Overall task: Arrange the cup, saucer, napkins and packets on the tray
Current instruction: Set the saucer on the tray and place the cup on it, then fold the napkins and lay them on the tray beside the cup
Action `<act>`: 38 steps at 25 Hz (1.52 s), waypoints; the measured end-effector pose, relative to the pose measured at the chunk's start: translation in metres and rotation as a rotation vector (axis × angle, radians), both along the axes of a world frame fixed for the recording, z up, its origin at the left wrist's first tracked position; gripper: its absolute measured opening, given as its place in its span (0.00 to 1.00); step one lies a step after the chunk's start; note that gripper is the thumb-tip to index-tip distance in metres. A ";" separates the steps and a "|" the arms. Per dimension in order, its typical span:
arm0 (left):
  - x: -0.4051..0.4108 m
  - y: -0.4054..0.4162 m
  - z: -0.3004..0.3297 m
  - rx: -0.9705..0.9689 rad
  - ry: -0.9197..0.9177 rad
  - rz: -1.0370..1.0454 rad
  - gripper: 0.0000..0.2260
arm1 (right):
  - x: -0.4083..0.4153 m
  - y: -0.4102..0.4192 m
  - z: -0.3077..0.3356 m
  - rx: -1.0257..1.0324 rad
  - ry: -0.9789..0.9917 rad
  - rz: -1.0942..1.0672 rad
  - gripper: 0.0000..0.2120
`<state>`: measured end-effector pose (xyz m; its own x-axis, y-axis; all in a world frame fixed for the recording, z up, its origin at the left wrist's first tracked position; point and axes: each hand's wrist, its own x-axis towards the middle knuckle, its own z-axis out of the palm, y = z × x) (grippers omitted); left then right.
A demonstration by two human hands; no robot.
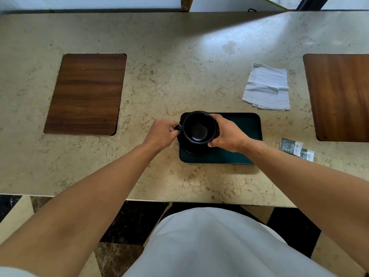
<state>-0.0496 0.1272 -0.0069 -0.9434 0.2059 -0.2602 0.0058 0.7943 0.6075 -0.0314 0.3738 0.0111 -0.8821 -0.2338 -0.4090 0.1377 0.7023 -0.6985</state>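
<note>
A black cup point(199, 127) stands on a black saucer point(194, 149) at the left end of a dark green tray point(246, 124). My left hand point(162, 134) pinches the cup's handle on its left side. My right hand point(226, 133) wraps the cup's right side. White napkins point(267, 86) lie in a loose pile on the counter behind and to the right of the tray. Grey and white packets point(295, 149) lie on the counter just right of the tray.
The beige marble counter point(159, 80) has a dark wooden inset panel point(85, 93) at the left and another wooden panel point(339, 96) at the right edge. The counter's front edge runs just below the tray.
</note>
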 end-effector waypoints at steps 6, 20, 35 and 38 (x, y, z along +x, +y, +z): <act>0.000 -0.001 -0.001 -0.012 0.003 -0.024 0.08 | -0.001 0.001 -0.001 -0.003 -0.016 0.008 0.45; 0.002 0.000 -0.002 -0.042 0.013 -0.016 0.08 | -0.002 0.002 -0.002 0.003 -0.006 0.028 0.44; -0.027 -0.021 0.002 -0.030 -0.071 -0.012 0.21 | -0.005 0.024 0.002 0.045 0.040 -0.186 0.34; -0.046 -0.006 0.006 -0.035 -0.034 -0.061 0.17 | -0.007 0.030 0.005 0.072 0.077 -0.254 0.31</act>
<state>-0.0954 0.1213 -0.0008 -0.9197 0.2527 -0.3003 0.0343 0.8140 0.5799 -0.0383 0.4036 0.0159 -0.9380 0.0259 -0.3457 0.2639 0.6999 -0.6636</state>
